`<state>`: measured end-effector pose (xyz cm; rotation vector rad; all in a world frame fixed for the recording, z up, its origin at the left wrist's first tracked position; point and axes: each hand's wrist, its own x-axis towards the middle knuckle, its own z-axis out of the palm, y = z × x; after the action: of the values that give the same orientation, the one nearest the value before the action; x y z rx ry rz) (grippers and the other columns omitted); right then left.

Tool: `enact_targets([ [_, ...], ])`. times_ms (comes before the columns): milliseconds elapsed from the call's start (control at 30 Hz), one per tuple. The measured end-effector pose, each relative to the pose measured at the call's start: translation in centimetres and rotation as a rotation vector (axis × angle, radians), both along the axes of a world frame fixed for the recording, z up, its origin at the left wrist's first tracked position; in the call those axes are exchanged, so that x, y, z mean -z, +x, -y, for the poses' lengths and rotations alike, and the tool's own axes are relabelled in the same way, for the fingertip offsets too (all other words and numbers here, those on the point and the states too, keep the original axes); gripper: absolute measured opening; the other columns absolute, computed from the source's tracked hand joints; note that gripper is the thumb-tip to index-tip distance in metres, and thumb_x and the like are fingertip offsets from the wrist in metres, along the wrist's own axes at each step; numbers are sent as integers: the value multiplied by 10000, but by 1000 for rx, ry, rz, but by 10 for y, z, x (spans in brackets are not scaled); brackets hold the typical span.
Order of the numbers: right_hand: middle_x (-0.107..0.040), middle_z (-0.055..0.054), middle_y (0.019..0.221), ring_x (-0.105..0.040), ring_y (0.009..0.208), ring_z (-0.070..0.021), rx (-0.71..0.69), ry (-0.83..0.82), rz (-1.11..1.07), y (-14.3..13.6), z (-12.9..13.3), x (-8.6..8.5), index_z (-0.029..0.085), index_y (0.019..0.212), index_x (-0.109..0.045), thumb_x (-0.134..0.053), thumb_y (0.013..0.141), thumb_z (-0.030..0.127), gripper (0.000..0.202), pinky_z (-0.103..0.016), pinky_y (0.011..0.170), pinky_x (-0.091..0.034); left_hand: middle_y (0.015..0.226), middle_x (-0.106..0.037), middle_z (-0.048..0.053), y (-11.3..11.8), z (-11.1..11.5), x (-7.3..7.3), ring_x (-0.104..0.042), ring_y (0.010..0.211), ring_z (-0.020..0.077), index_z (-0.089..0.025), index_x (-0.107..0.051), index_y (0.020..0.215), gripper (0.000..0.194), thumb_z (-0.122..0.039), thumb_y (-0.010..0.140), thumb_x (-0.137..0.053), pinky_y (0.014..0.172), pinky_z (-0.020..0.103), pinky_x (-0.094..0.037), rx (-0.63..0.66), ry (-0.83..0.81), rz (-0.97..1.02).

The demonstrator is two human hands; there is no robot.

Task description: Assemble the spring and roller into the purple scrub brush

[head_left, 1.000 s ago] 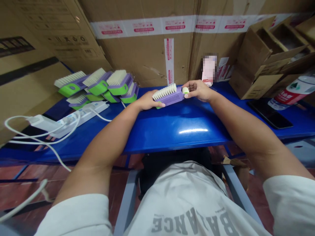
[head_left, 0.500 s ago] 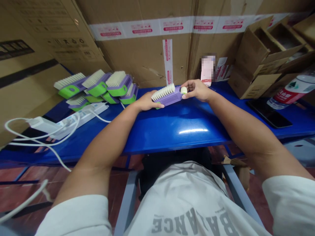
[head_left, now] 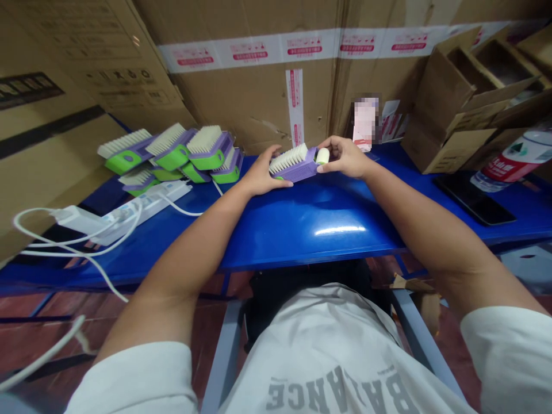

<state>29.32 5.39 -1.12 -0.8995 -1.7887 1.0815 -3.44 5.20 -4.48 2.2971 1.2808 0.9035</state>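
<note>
A purple and green brush (head_left: 299, 171) with cream bristles turned up is between my two hands, just above the blue table. My left hand (head_left: 261, 175) grips its left end, thumb along the near side and fingers behind. At the right end, my right hand (head_left: 347, 158) pinches the brush, its thumb in front and fingers curled at the back. A small cream round piece (head_left: 322, 156) with a bit of green sits at that end, beside the right fingers. Whether it is fixed to the brush I cannot tell.
Several similar brushes (head_left: 190, 149) are stacked at the left, behind a white power strip (head_left: 142, 207) with cables. A pink phone (head_left: 364, 123) leans against the cardboard wall (head_left: 245, 103). Rightward are a black phone (head_left: 474, 198), a bottle (head_left: 509, 161) and cardboard boxes (head_left: 457, 115).
My left hand has shifted slightly right, its fingers spread wider around the brush's left end. The brush is a little higher. My right hand stays at the other end.
</note>
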Motion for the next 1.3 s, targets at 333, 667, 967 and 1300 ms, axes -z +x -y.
enact_targets([
  [333, -767, -18, 1136, -762, 1276, -359, 106, 198, 137, -13, 15, 1, 295, 1492, -686, -1201, 585, 589, 1084, -442, 1124, -618, 1930, -452, 199, 34, 31, -11, -360, 1836, 507, -276, -417, 1865, 1129, -546, 920, -975, 1521, 653, -261, 27, 254, -176],
  [667, -786, -100, 1375, -760, 1341, -406, 156, 461, 301, -39, 39, 0, 288, 1543, -640, -1045, 808, 719, 944, -492, 1178, -594, 1923, -483, 150, 36, 34, -10, -430, 1815, 439, -324, -600, 1750, 747, -542, 1060, -782, 1494, 635, -357, 60, 349, -163],
  [967, -753, -223, 1560, -711, 1425, -474, 154, 678, 508, -44, 31, 12, 212, 1547, -642, -775, 941, 912, 936, -624, 1179, -584, 1819, -599, 236, 25, 15, 5, -592, 1693, 428, -235, -665, 1637, 682, -727, 1177, -554, 1392, 665, -501, 146, 597, -218],
  [1300, -826, -128, 1228, -792, 1076, -338, 30, 422, 478, -47, 38, 8, 219, 1425, -610, -712, 1057, 860, 746, -504, 1025, -632, 1718, -695, 235, 27, 14, 11, -670, 1579, 425, -230, -715, 1560, 602, -666, 1224, -473, 1298, 624, -524, 95, 701, -320],
])
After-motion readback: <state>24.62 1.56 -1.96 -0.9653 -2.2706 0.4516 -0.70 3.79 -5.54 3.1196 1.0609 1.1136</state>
